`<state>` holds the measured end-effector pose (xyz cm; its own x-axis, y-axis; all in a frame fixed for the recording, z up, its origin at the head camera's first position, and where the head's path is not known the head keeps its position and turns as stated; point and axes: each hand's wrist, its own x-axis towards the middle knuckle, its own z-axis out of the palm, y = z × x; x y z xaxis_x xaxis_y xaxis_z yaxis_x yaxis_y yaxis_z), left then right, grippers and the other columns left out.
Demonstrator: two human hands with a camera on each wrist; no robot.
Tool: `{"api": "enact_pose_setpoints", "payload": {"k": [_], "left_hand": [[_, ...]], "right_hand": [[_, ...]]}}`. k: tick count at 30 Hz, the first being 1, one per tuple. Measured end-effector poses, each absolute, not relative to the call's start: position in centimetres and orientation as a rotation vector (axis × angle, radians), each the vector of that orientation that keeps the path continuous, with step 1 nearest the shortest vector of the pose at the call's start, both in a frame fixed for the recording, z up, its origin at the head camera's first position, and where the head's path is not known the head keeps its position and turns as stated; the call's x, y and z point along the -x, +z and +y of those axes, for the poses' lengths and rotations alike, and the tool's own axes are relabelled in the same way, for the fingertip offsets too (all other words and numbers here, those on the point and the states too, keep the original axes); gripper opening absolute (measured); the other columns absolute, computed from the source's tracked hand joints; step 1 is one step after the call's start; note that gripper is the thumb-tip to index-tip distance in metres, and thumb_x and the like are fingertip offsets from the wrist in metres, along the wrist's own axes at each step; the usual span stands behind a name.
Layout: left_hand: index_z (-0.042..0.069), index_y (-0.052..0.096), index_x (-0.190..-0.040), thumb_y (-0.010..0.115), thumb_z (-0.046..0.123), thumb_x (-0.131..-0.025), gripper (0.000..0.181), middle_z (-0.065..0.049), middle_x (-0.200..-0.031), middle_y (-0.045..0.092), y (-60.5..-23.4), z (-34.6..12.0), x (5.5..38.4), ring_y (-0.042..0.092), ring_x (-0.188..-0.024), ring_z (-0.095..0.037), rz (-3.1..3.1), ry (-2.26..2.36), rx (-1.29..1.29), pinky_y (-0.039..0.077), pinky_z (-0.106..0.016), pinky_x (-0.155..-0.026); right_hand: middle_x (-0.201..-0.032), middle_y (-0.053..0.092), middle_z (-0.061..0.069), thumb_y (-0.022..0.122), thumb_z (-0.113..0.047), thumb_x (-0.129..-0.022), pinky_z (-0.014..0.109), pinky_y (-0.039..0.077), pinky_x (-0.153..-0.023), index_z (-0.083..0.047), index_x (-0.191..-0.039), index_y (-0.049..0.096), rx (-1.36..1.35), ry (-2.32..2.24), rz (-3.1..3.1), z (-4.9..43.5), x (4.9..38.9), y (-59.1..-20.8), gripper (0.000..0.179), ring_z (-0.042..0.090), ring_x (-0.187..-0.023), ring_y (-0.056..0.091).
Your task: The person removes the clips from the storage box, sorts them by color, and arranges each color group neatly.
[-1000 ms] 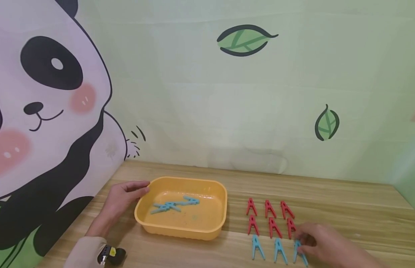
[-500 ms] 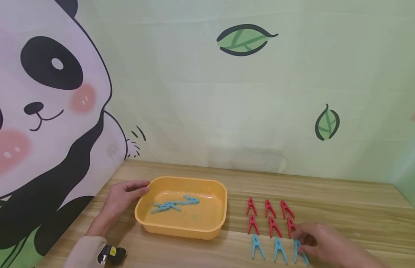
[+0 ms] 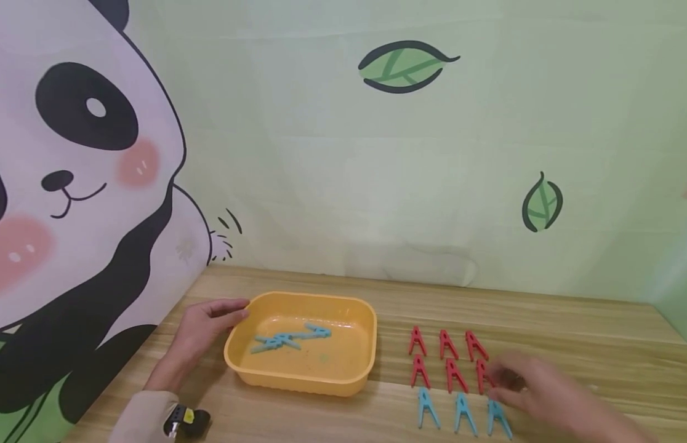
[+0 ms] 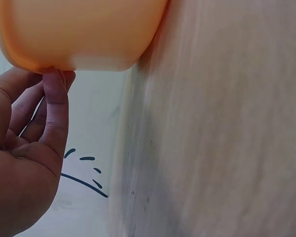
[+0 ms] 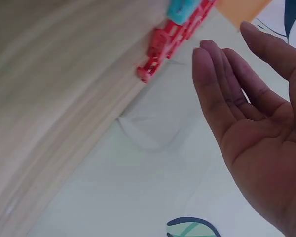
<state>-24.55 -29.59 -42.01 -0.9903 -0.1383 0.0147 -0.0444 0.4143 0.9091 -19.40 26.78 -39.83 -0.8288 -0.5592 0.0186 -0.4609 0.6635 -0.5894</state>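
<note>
A yellow plastic basin (image 3: 299, 384) stands on the table with several blue clothespins (image 3: 282, 340) lying in it. My left hand (image 3: 202, 329) pinches the basin's left rim between thumb and fingers; the left wrist view shows the fingertips right at the rim. To the right, red clothespins (image 3: 420, 371) lie in two rows of three, with a row of three blue clothespins (image 3: 426, 409) in front. My right hand (image 3: 534, 387), blurred, is over the right end of these rows, close to the rightmost blue clothespin (image 3: 497, 419). Nothing sits between its parted thumb and fingers in the right wrist view.
The wooden table (image 3: 587, 332) reaches back to a pale green wall cloth (image 3: 299, 154) printed with leaves and a panda. A black strap with a small device (image 3: 185, 421) is worn on my left wrist.
My right hand has let go of the rightmost blue clothespin and lifted slightly away from it. The clothespin stays at the end of its row. My left hand keeps its place on the basin.
</note>
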Motion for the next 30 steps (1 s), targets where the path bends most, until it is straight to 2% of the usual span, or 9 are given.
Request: {"api": "enact_pose_setpoints", "payload": {"k": [5, 12, 18, 26, 30], "left_hand": [[0.004, 0.074, -0.132, 0.08, 0.03, -0.098, 0.043, -0.012, -0.132, 0.073, -42.1, -29.6, 24.5, 0.065, -0.124, -0.026, -2.561, -1.656, -0.161, 0.055, -0.018, -0.087], [0.004, 0.074, -0.132, 0.081, 0.03, -0.098, 0.043, -0.012, -0.132, 0.073, -42.1, -29.5, 24.4, 0.066, -0.122, -0.025, -2.562, -1.649, -0.16, 0.055, -0.019, -0.087], [0.003, 0.074, -0.132, 0.08, 0.03, -0.098, 0.044, -0.012, -0.132, 0.073, -42.0, -29.7, 24.4, 0.065, -0.124, -0.027, -2.564, -1.644, -0.156, 0.054, -0.018, -0.087], [0.004, 0.075, -0.131, 0.08, 0.031, -0.098, 0.043, -0.012, -0.132, 0.073, -42.0, -29.8, 24.4, 0.066, -0.123, -0.027, -2.568, -1.63, -0.159, 0.055, -0.019, -0.087], [0.004, 0.075, -0.131, 0.08, 0.031, -0.098, 0.043, -0.012, -0.132, 0.073, -42.0, -29.8, 24.5, 0.066, -0.123, -0.027, -2.565, -1.624, -0.156, 0.056, -0.019, -0.086]], "right_hand": [[-0.1, 0.072, -0.008, 0.079, -0.018, -0.098, 0.025, 0.059, -0.075, -0.009, -0.113, 0.074, 0.782, -0.922, 2.69, 24.9, 19.5, -38.2, 0.019, 0.005, -0.087, 0.065], [-0.105, 0.073, -0.007, 0.078, -0.017, -0.099, 0.029, 0.061, -0.078, -0.012, -0.112, 0.074, 0.984, -1.044, 2.683, 20.9, 19.9, -36.7, 0.015, 0.007, -0.092, 0.069], [-0.109, 0.073, -0.006, 0.076, -0.019, -0.101, 0.033, 0.061, -0.085, -0.014, -0.115, 0.074, 1.055, -1.162, 2.638, 16.8, 21.0, -35.6, 0.015, 0.01, -0.097, 0.07], [-0.111, 0.073, -0.003, 0.079, -0.016, -0.099, 0.034, 0.06, -0.09, -0.007, -0.117, 0.073, 1.21, -1.217, 2.58, 10.5, 23.3, -35.6, 0.021, 0.017, -0.101, 0.07], [-0.114, 0.074, 0.005, 0.08, -0.013, -0.098, 0.039, 0.06, -0.091, -0.003, -0.117, 0.073, 1.272, -1.171, 2.573, 7.9, 24.6, -35.8, 0.023, 0.023, -0.104, 0.071]]}}
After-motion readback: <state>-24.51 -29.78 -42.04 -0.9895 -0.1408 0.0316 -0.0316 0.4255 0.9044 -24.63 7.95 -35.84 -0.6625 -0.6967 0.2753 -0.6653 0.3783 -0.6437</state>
